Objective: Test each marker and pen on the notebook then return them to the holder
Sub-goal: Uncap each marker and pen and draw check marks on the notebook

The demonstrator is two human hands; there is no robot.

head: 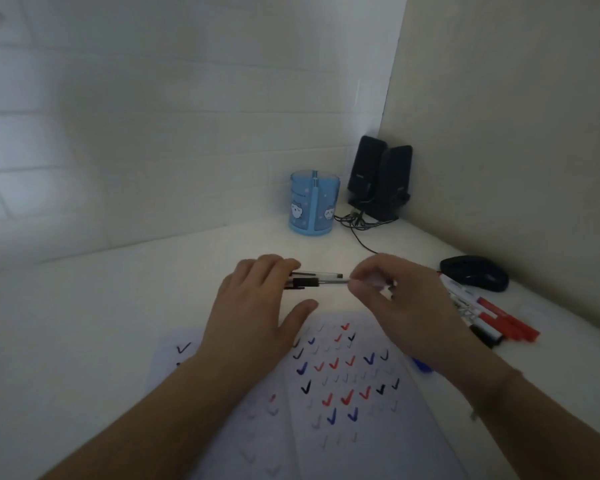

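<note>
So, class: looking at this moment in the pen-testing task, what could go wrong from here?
1. The left hand holds several pens at once while the right hand pinches one by its end; the others might slip from that loose grip.
2. The markers lie near the desk's right edge beside the mouse; the right forearm could knock them.
3. The blue holder stands far back, so returning pens means a reach across the speaker cable.
</note>
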